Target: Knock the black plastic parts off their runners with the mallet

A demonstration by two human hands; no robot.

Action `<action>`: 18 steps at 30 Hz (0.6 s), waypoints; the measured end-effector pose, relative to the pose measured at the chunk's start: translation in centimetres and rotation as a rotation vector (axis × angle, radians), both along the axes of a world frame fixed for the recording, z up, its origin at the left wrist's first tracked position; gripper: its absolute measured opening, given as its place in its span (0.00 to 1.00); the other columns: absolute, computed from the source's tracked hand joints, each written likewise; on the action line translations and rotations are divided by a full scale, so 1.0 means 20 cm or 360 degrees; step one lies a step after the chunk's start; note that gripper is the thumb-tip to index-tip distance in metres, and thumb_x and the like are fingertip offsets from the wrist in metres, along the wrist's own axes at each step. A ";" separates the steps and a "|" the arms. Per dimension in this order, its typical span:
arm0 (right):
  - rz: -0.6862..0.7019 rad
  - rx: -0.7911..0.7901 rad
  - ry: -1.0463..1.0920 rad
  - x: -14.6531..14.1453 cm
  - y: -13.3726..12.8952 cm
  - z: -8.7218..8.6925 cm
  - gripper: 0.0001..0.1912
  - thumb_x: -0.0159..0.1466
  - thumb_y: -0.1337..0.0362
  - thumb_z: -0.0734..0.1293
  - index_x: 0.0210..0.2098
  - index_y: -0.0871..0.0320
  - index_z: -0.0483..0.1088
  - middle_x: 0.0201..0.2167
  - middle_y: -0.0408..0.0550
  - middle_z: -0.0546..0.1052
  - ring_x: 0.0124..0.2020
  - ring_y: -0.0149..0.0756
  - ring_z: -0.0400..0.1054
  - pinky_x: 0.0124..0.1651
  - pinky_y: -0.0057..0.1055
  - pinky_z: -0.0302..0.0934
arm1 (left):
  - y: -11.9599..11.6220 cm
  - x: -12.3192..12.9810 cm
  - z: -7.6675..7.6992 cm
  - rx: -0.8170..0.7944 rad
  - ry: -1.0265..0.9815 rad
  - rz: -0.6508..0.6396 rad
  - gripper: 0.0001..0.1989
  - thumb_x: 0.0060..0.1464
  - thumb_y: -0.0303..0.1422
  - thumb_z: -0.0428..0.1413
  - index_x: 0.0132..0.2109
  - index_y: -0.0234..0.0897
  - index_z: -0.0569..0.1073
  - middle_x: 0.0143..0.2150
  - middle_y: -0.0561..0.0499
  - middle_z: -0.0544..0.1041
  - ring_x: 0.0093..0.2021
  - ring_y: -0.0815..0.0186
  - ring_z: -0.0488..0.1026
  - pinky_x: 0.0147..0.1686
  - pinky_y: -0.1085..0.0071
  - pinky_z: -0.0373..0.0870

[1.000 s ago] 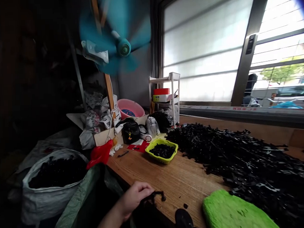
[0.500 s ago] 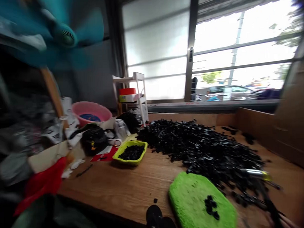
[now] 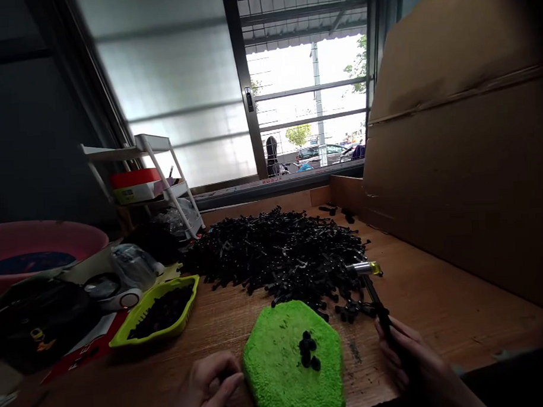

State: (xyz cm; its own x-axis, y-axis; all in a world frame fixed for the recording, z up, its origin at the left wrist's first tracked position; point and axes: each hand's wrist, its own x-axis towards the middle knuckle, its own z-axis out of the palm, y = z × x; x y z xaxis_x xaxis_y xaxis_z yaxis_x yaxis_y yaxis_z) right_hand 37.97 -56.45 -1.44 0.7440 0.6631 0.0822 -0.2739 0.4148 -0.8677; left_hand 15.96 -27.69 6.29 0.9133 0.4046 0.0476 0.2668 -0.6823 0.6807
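Note:
My left hand [image 3: 209, 387] rests on the wooden table [image 3: 435, 298] at the near edge, fingers curled loosely, touching the left side of a bright green fuzzy pad [image 3: 289, 357]. A few small black parts [image 3: 308, 349] lie on the pad. My right hand [image 3: 411, 365] is at the lower right, closed around the dark handle of a thin tool [image 3: 373, 295] whose metal and yellow head points toward a big heap of black plastic parts [image 3: 277, 254].
A lime green tray [image 3: 159, 311] of black bits sits left of the pad. Further left are a black bag [image 3: 35, 321], a pink basin [image 3: 37, 250] and a white rack [image 3: 150, 172]. A tall cardboard wall [image 3: 460, 143] stands on the right, a window behind.
The view has swung right, away from the fan and sacks. My left hand has come from the table's left edge to the pad. My right hand with the tool has come into view.

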 end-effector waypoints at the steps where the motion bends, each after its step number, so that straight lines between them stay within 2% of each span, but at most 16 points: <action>1: -0.0005 0.0030 -0.0001 0.00 -0.01 0.00 0.13 0.65 0.53 0.59 0.32 0.56 0.62 0.18 0.37 0.61 0.14 0.25 0.52 0.17 0.23 0.45 | -0.04 0.08 0.02 -0.0005 -0.0050 -0.0090 0.16 0.51 0.46 0.49 0.29 0.40 0.72 0.30 0.53 0.73 0.33 0.65 0.68 0.34 0.75 0.63; 7: -0.0137 0.0221 0.0012 -0.03 -0.02 -0.01 0.12 0.66 0.54 0.56 0.35 0.56 0.63 0.18 0.38 0.61 0.15 0.26 0.52 0.18 0.24 0.48 | -0.18 0.53 0.11 0.0042 -0.0221 -0.0367 0.11 0.53 0.37 0.48 0.29 0.36 0.69 0.26 0.53 0.69 0.29 0.68 0.65 0.28 0.76 0.60; 10: -0.0240 0.0303 0.0031 -0.03 -0.03 0.00 0.12 0.65 0.53 0.57 0.34 0.55 0.63 0.18 0.38 0.61 0.14 0.26 0.52 0.17 0.25 0.48 | -0.29 0.76 0.13 0.0186 -0.0215 -0.0595 0.09 0.53 0.35 0.48 0.31 0.37 0.70 0.29 0.53 0.71 0.30 0.69 0.67 0.27 0.76 0.60; 14: -0.0365 0.0366 0.0067 -0.01 -0.03 0.01 0.13 0.64 0.51 0.58 0.33 0.54 0.61 0.19 0.38 0.61 0.14 0.27 0.52 0.16 0.25 0.49 | -0.47 1.04 0.08 0.0624 -0.0103 -0.0854 0.07 0.49 0.31 0.48 0.32 0.37 0.70 0.32 0.49 0.72 0.34 0.65 0.68 0.33 0.73 0.62; 18: -0.0420 0.0386 0.0080 0.00 -0.03 0.02 0.12 0.64 0.52 0.58 0.33 0.54 0.61 0.18 0.37 0.61 0.14 0.26 0.51 0.16 0.23 0.48 | -0.59 1.20 -0.02 0.0698 -0.0014 -0.0905 0.07 0.42 0.30 0.53 0.32 0.36 0.71 0.34 0.44 0.73 0.35 0.58 0.69 0.34 0.67 0.64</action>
